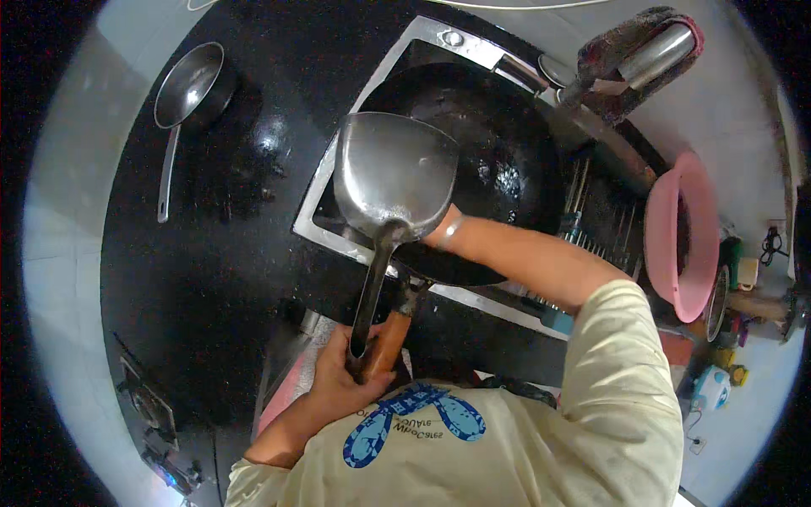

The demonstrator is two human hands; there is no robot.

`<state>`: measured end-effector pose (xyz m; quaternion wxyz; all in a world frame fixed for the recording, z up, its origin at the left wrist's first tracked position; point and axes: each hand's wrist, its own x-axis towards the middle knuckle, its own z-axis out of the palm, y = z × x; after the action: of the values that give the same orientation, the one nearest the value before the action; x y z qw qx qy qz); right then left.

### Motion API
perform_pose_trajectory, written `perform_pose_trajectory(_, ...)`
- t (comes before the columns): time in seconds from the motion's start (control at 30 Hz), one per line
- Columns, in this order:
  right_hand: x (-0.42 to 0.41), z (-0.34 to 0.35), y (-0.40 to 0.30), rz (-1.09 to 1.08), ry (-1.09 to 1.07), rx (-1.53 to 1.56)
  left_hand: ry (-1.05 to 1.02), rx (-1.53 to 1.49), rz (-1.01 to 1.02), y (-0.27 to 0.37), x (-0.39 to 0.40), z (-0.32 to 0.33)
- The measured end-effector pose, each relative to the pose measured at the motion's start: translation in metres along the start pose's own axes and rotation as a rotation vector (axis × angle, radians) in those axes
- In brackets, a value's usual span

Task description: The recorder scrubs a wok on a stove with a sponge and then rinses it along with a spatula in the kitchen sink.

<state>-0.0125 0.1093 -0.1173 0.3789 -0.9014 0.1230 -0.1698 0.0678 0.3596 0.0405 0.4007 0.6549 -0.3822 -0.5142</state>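
A large black wok [507,152] sits on the gas stove, its wooden handle [388,342] pointing toward my body. My left hand [348,374] is closed around this handle, with the hollow end of a metal wok spatula's handle [374,291] at its fingers. The spatula's broad steel blade [396,171] is raised over the wok's left side. My right hand [443,225] reaches in over the wok's near side, behind the blade. Its fingers are hidden by the blade, so what they touch cannot be seen. A metal band circles the right wrist.
A small saucepan [190,89] stands on the black counter [203,272] at the far left. The stove's metal edge [329,234] runs under the wok. At right are a pink plastic basin [690,241], a dish rack [580,234] and a cloth-wrapped metal cylinder [659,57].
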Motion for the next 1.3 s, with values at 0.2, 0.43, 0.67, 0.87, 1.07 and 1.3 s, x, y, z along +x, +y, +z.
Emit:
perform_pose_trajectory(0.2,0.081,-0.063,0.043,0.418,0.252,-0.599,-0.003,-0.009,-0.011,-0.01,-0.002,0.001)
perform_pose_trajectory(0.43,0.008,-0.124,0.063,0.779,-0.097,-0.838,0.016,-0.332,-0.047,-0.005,0.004,0.004)
perform_pose_trajectory(0.67,-0.072,-0.104,-0.018,0.298,-0.636,-0.611,-0.027,-0.344,-0.038,-0.011,0.0,0.007)
perform_pose_trajectory(0.87,0.001,-0.043,-0.047,-0.079,-0.193,-0.172,-0.057,-0.273,-0.097,-0.014,0.001,0.007)
perform_pose_trajectory(1.07,0.081,-0.08,0.045,0.131,0.604,-0.511,-0.068,-0.121,0.001,0.01,0.008,0.008)
perform_pose_trajectory(1.3,-0.034,-0.147,0.099,0.92,0.117,-0.991,-0.032,-0.795,-0.442,-0.031,0.004,0.009)
